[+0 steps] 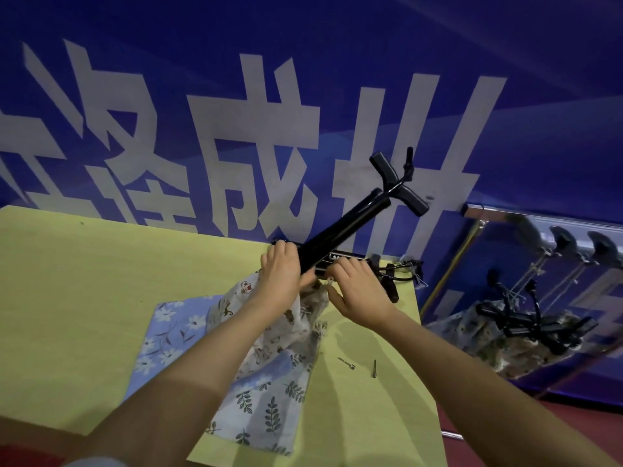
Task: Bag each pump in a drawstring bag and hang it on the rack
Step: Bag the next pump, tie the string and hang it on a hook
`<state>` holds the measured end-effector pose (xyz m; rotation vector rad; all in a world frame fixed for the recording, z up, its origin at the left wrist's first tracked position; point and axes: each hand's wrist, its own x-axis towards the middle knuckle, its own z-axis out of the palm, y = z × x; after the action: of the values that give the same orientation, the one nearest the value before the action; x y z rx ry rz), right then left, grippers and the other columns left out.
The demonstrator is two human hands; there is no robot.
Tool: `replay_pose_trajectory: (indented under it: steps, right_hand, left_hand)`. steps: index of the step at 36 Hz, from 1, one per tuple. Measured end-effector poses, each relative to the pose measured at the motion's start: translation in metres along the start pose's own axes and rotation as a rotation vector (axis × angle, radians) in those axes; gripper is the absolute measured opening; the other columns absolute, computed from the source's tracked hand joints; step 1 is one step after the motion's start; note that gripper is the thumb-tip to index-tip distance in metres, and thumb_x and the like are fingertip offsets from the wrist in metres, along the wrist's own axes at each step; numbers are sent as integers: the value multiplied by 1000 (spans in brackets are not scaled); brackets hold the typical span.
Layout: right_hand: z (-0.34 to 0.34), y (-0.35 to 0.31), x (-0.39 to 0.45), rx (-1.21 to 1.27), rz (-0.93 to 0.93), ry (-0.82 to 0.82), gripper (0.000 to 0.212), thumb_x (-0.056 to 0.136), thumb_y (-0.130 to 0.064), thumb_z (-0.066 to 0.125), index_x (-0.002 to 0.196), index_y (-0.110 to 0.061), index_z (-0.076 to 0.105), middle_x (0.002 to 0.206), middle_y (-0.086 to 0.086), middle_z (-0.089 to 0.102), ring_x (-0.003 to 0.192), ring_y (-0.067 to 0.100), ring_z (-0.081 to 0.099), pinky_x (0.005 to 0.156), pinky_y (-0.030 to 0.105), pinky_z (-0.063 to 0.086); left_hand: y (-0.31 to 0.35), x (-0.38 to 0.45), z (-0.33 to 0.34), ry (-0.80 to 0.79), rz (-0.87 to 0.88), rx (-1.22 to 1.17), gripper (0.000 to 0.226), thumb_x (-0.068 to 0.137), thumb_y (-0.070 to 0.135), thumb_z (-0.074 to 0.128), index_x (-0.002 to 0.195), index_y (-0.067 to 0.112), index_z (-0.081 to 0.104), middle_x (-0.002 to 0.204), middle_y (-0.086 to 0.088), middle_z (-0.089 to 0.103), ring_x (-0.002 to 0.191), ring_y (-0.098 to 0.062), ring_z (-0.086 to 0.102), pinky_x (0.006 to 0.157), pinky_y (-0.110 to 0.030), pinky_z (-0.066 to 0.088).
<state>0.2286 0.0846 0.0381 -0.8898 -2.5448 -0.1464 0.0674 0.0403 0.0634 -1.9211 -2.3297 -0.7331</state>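
A black hand pump (350, 224) stands tilted, its T-handle up and to the right, its lower end inside a printed drawstring bag (286, 328). My left hand (281, 274) grips the bag's mouth and the pump's lower barrel. My right hand (357, 288) pinches the bag's rim on the other side. More black pumps (364, 261) lie flat on the yellow table (84, 291) behind my hands. The rack (553, 244) at the right carries bagged pumps (526, 332) hanging by their strings from its hooks.
A blue floral bag (168, 328) and a leaf-print bag (269, 406) lie flat on the table under my arms. Two small metal needles (362, 365) lie near the table's right edge. A blue banner with large white characters (256, 136) forms the back wall.
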Motion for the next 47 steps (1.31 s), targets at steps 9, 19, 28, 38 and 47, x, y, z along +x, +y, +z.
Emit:
replay_pose_trajectory:
  steps: [9, 19, 28, 38, 47]
  right_hand:
    - [14, -3, 23, 144, 331, -317, 35, 93, -42, 53, 123, -25, 56, 141, 1, 39, 127, 26, 35, 98, 37, 26]
    - [8, -12, 29, 858, 587, -162, 5, 98, -10, 49, 95, -9, 52, 85, 6, 63, 81, 22, 64, 73, 35, 49]
    - [-7, -18, 42, 782, 591, -301, 26, 94, -26, 53, 116, -13, 55, 103, 5, 63, 91, 20, 60, 79, 34, 49]
    - [-23, -24, 49, 927, 500, -259, 10, 94, -11, 49, 89, -11, 57, 81, 2, 55, 75, 15, 51, 66, 25, 41]
    - [-41, -40, 90, 1172, 486, 43, 39, 88, -28, 66, 123, -14, 58, 90, -5, 66, 76, -1, 64, 66, 13, 49]
  left_hand:
    - [-11, -6, -15, 55, -35, -129, 40, 88, 37, 59, 107, 3, 49, 106, -12, 49, 104, -26, 44, 87, -32, 30]
    - [-19, -10, -20, 92, -109, -257, 38, 89, 36, 58, 102, 2, 46, 104, -11, 46, 102, -26, 42, 89, -32, 30]
    - [-26, -7, -21, 127, -175, -310, 36, 89, 35, 58, 100, 2, 46, 103, -11, 45, 102, -27, 43, 90, -33, 31]
    - [-37, -10, -20, 169, -196, -266, 39, 90, 37, 56, 102, 1, 46, 106, -13, 45, 103, -27, 42, 88, -33, 31]
    - [-38, -9, -14, 117, -174, -238, 35, 90, 29, 57, 105, 0, 46, 109, -15, 45, 106, -29, 42, 87, -32, 31]
